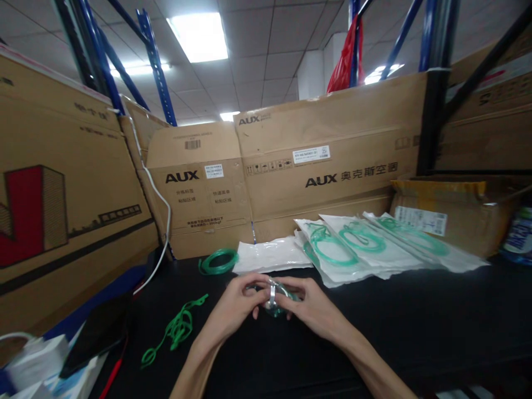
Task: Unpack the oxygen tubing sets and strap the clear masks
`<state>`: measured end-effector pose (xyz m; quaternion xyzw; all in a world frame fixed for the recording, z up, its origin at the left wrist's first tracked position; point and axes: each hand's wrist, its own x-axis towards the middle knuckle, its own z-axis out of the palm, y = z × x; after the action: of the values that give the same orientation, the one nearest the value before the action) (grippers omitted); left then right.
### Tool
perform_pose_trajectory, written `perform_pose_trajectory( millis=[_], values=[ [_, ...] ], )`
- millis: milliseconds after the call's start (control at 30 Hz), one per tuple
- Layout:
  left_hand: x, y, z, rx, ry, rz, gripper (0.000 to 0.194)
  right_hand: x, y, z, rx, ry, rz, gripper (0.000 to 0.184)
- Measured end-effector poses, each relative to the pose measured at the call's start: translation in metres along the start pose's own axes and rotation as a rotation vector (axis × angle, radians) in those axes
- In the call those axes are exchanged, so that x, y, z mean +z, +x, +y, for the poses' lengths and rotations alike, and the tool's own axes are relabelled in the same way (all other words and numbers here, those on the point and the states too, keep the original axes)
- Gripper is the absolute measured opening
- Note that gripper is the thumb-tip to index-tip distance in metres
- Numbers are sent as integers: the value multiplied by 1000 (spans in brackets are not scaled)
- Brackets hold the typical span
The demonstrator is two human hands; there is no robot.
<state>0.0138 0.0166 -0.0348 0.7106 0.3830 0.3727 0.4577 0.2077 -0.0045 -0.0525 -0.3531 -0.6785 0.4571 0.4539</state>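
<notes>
Left hand (246, 299): fingers curled inward, grasping the near-left side of the translucent green plastic piece (277, 311).
Right hand (308, 303): fingers grasping the same piece from the right.
Plastic piece: between both hands, over the middle of the black counter (399, 316), a silvery band across it; partly hidden by fingers.
Left of hands: tangled green cord (180, 330) on the counter.
Beyond hands: green tubing coil (218, 270) beside a white pouch (270, 255); bagged green tubing (361, 244) farther right.
Backdrop: AUX cardboard (282, 185).
</notes>
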Motion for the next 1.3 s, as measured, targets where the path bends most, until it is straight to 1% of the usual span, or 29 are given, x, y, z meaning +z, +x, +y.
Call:
perform_pose_trajectory(
  millis=[100,167,233,300,367,433,533,667,767,867,967,1133,1233,1300],
  values=[
    [3,0,2,24,66,57,34,1,1,2,21,-29,53,46],
    [5,-1,5,26,68,136,34,0,1,3,3,-56,92,43],
    [6,-3,10,40,110,189,31,-1,1,4,-31,-95,120,39],
    [6,-5,13,88,247,192,28,-2,1,5,-59,-134,133,37],
    [5,-6,14,149,390,182,30,-3,1,6,-69,-155,140,38],
    [4,-6,15,175,453,169,31,-2,1,8,-69,-161,156,40],
    [5,-6,17,167,451,152,30,-1,2,10,-71,-170,179,43],
    [7,-6,20,184,475,181,28,1,1,9,-118,-205,170,41],
    [8,-7,18,181,480,195,29,0,1,7,-161,-231,154,39],
    [9,-7,14,171,454,182,31,-1,0,5,-182,-270,145,38],
    [11,-7,13,177,425,175,32,-3,-1,4,-177,-312,142,37],
    [14,-6,16,189,403,172,32,-4,-1,5,-148,-288,140,36],
    [14,-4,14,194,404,152,31,-4,0,4,-131,-296,165,34],
    [13,-4,12,205,412,140,29,-4,0,2,-145,-315,178,31]
  ],
)
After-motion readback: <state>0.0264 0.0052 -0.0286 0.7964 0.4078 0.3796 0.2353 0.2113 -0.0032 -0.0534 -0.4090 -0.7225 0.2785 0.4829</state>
